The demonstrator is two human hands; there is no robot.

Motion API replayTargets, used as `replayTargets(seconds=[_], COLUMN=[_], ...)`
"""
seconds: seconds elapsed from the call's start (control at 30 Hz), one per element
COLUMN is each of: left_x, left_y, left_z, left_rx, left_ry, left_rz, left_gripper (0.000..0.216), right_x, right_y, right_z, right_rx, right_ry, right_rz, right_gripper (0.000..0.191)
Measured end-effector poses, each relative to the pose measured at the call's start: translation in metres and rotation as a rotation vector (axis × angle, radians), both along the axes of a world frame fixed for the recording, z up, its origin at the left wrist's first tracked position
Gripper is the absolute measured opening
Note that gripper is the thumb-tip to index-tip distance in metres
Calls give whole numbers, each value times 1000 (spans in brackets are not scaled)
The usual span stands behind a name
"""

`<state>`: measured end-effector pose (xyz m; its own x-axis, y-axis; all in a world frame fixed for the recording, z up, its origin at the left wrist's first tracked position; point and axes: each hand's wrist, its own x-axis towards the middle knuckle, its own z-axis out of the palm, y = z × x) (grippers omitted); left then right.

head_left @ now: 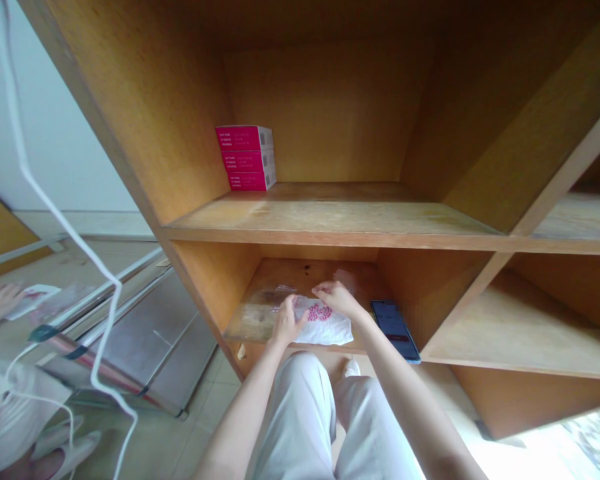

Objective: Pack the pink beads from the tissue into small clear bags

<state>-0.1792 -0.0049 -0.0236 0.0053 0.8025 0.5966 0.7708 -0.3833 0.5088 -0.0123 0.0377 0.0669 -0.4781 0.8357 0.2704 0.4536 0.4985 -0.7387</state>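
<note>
Lying on lower wooden shelf (300, 277): white plastic pkt w/ pink print (325, 323), directly under L hand (287, 321) & R hand (333, 298). Fingers on top of pkt, no clear clench, can't tell if pinched. Smartphone (395, 330) just right of pkt, at shelf front edge.

**No legible wording anywhere on the shelves**
Far beyond the hand, a stack of three magenta cardboard boxes (245, 158) carries tiny white print and pale end labels, too small to read. Under the right hand (333, 297), a white plastic packet (325, 323) bears unreadable pink marks. Just right of it, a black smartphone (395, 330) shows a blurred red bar.
</note>
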Motion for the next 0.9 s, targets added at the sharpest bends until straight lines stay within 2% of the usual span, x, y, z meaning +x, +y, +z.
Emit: replayTargets(seconds=[0.1, 0.23, 0.37, 0.7, 0.9], left_x=[1, 0, -1, -3, -3], left_y=[-1, 0, 1, 2, 1], left_z=[1, -1, -4, -8, -8], left_rx=[4, -1, 6, 10, 10], left_ry=[-5, -6, -1, 6, 8], left_rz=[0, 17, 19, 13, 9], left_gripper=[42, 43, 45, 46, 46], right_x=[16, 32, 36, 32, 37], right_y=[8, 16, 17, 12, 11], right_z=[-14, -40, -58, -70, -67], right_rx=[-17, -34, -74, -27, -47], right_ry=[-97, -382, -528, -555, -539], right_rz=[-116, -217, -251, -242, -268], right_gripper=[23, 23, 25, 26, 22])
